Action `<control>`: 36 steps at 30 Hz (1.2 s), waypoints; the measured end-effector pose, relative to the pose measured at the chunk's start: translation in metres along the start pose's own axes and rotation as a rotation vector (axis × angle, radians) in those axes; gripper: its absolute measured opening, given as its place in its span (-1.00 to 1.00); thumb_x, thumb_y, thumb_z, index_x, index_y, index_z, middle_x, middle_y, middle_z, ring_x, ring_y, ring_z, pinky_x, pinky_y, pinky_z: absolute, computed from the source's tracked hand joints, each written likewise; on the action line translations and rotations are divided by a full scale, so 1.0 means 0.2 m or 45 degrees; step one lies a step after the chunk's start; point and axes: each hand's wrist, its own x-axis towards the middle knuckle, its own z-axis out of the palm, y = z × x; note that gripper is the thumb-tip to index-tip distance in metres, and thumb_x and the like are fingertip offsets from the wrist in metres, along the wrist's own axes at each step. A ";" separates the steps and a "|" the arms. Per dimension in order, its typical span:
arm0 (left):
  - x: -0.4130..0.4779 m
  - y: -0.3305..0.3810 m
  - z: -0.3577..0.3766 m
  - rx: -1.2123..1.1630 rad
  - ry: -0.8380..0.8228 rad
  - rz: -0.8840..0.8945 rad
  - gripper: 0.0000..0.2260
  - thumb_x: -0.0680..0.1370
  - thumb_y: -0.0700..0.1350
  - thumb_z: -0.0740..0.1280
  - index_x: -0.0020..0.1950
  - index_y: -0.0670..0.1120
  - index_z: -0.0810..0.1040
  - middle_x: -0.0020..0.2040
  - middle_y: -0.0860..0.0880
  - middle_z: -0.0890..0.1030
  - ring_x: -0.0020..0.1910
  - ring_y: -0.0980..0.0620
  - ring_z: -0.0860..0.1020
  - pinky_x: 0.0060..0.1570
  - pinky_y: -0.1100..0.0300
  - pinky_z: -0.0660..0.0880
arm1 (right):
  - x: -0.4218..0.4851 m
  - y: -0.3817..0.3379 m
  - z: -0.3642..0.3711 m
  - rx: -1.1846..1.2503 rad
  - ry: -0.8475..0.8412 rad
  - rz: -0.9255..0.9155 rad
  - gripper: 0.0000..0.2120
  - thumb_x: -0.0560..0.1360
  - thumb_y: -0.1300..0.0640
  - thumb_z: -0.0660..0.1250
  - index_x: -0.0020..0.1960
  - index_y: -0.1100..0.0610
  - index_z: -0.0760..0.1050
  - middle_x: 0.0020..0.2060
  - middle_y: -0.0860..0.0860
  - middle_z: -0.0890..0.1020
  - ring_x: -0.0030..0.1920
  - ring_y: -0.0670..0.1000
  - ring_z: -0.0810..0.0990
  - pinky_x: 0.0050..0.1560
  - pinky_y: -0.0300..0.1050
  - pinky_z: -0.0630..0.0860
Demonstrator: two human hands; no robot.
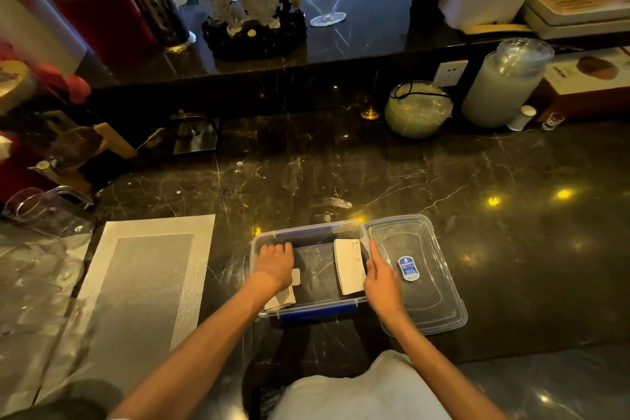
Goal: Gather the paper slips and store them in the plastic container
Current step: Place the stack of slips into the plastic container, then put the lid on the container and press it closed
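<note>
A clear plastic container [308, 232] with blue clips stands on the dark marble counter in front of me. Inside it, at the right, a stack of white paper slips [349, 264] leans against the wall. My right hand [380, 278] rests against that stack's right edge, fingers straight. At the left of the container, my left hand [274, 264] lies palm down over more white slips [284, 298], which show under my wrist. Whether it grips them is hidden.
The container's clear lid [419, 303], with a blue label, lies just right of the container. A grey woven placemat [143, 283] lies to the left, glassware [51, 211] beyond it. Bagged bowls [419, 109] and a raised ledge with decorations stand at the back.
</note>
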 end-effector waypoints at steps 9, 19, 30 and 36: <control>0.03 0.39 -0.16 -0.312 0.660 0.153 -0.76 0.52 -0.12 0.38 0.18 -0.05 0.58 0.12 -0.05 0.62 0.08 -0.03 0.53 0.14 0.11 0.43 | -0.01 0.03 -0.19 0.461 -0.051 0.144 -0.63 0.64 0.06 0.17 0.44 0.02 0.38 0.27 -0.08 0.49 0.28 -0.06 0.45 0.32 -0.02 0.44; 0.47 0.91 -0.44 -0.049 0.177 0.301 -0.70 0.57 -0.11 0.23 0.29 -0.14 0.48 0.30 -0.19 0.54 0.31 -0.21 0.48 0.26 -0.03 0.37 | -0.26 0.59 -0.56 0.038 0.083 0.738 -0.77 0.55 0.09 0.23 -0.08 0.17 0.62 -0.09 0.18 0.70 -0.02 0.21 0.65 0.07 0.04 0.57; 0.53 1.04 -0.35 -0.219 0.064 0.104 -0.57 0.59 0.04 0.28 0.37 -0.18 0.41 0.35 -0.25 0.42 0.35 -0.28 0.42 0.30 -0.12 0.37 | -0.18 0.66 -0.61 0.853 -0.043 0.942 -0.73 0.59 0.25 0.24 -0.29 0.22 0.47 -0.40 0.11 0.50 -0.37 0.02 0.48 -0.32 -0.16 0.40; 0.48 1.07 -0.64 -0.489 0.444 0.143 -0.59 0.62 0.10 0.21 0.41 -0.06 0.40 0.29 -0.22 0.41 0.30 -0.25 0.38 0.27 -0.13 0.38 | -0.05 0.54 -0.78 0.979 0.340 0.749 -0.90 0.59 0.19 0.26 0.08 0.19 0.39 -0.22 0.09 0.55 -0.23 -0.01 0.54 -0.18 -0.15 0.49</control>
